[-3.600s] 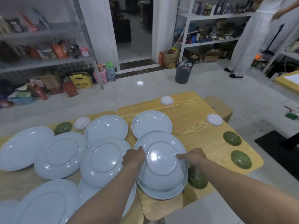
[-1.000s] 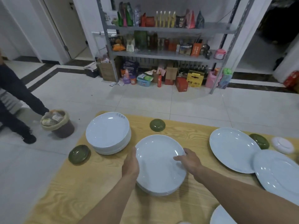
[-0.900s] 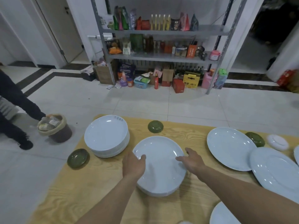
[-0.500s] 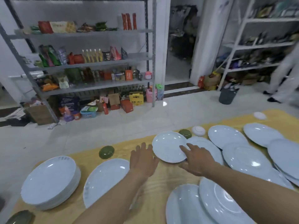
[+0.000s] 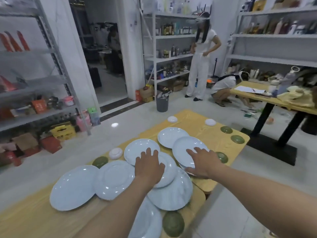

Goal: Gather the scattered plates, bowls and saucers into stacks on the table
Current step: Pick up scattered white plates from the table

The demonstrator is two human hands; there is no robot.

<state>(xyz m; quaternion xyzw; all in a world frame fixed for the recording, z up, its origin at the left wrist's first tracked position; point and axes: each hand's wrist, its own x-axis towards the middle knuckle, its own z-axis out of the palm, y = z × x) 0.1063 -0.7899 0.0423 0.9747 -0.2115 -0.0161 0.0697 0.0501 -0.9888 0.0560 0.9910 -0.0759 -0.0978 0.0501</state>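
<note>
Swung right from the earlier plate, my left hand now spreads open over the upturned pale-blue ceramic plate on the yellow wooden table, while my open right hand covers the upright pale-blue ceramic plate just right of it.

Nothing in this room can be read from here. The yellow box on the floor under the left shelves carries dark print, and the orange carton on the shelf above it has pale marks, but both are too blurred. Labels on the bottles along the far shelves are too small.
</note>
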